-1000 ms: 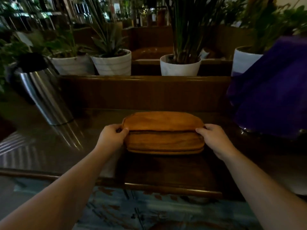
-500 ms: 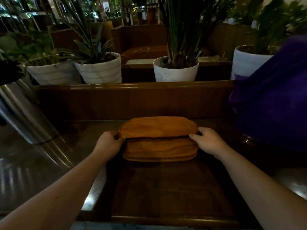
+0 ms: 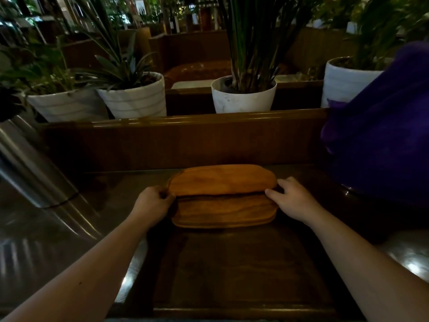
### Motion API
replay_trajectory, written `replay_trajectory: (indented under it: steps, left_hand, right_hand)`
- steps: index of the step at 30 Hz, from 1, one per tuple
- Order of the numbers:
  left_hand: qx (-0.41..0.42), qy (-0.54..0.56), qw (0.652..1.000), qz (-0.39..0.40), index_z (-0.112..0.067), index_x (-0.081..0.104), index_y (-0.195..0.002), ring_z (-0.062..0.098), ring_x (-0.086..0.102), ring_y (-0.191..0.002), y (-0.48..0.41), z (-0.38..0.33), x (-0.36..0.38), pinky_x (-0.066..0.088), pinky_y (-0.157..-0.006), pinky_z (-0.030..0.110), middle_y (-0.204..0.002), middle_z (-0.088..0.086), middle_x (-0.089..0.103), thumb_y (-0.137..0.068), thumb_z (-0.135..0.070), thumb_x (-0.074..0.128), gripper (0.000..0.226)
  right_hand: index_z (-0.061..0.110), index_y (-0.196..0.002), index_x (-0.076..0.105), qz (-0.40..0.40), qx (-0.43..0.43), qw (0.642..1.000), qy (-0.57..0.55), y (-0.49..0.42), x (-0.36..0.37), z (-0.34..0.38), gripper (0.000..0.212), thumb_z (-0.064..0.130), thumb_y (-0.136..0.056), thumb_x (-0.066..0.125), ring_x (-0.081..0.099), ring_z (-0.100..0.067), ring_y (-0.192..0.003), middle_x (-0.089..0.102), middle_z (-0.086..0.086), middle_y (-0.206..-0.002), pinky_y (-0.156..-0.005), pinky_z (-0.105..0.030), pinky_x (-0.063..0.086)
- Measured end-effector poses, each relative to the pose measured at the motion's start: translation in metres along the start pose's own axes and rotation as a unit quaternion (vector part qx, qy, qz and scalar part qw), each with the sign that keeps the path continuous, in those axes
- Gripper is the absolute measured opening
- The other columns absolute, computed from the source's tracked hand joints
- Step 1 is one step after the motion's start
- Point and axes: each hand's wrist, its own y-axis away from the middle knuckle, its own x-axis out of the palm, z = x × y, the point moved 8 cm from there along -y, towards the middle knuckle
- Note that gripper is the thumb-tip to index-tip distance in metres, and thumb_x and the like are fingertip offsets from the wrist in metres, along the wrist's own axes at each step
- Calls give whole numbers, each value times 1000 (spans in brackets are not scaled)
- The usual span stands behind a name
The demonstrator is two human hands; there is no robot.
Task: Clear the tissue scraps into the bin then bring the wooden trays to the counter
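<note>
The wooden trays lie stacked on the dark bench, directly between the 2 hands. A dark gap separates the upper piece from the lower; how many trays make up the stack cannot be told.

The left hand is curled around the stack's left end, fingers wrapped at the seam, grasping it. The right hand holds the right end, fingers laid over the upper edge and thumb at the seam. Both forearms reach in from the near corners.

Edges: beyond the hands, the stack's far edge sits near a raised wooden ledge running the width of the bench; whether it touches the ledge's face cannot be told. The stack's near edge is rounded and rests on the bench surface. The bench's near edge shows as a moulded rim below the forearms.

Open room: between the forearms, from the stack back to the near rim, the bench surface is bare. Left of the left hand stands a tilted metal cylinder, well apart from the stack. Right of the right hand a purple cloth mass sits near, overhanging that side. Behind the ledge stand 4 white plant pots.
</note>
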Motion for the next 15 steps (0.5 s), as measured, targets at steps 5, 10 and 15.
replay_trajectory:
  steps: [5, 10, 15]
  left_hand:
    - [8, -35, 999, -17, -17, 60, -109, 15, 65, -80, 1, -2, 0, 50, -62, 27, -92, 3, 65, -92, -26, 54, 21]
    - [119, -234, 960, -100, -18, 39, -136, 26, 48, -116, 20, -39, -10, 47, -94, 41, -128, 10, 46, -92, -38, 50, 49]
    - [261, -398, 868, -141, -21, 19, -145, 25, 21, -140, 51, -95, -17, 29, -111, 43, -153, 7, 26, -92, -51, 38, 64]
  right_hand:
    - [19, -121, 58, 12, -18, 999, 41, -4, -3, 1, 46, 53, -92, 48, 51, -22, -104, 46, -7, -121, -92, -41, 46]
    - [22, -151, 22, 36, -33, 982, 181, -10, -31, 10, 87, 67, -83, 51, 38, -30, -136, 31, -10, -154, -106, -45, 42]
    - [32, -153, 4, -71, -231, 916, 319, 21, -55, 86, 87, 69, -84, 44, 19, -25, -145, 16, -2, -162, -112, -44, 33]
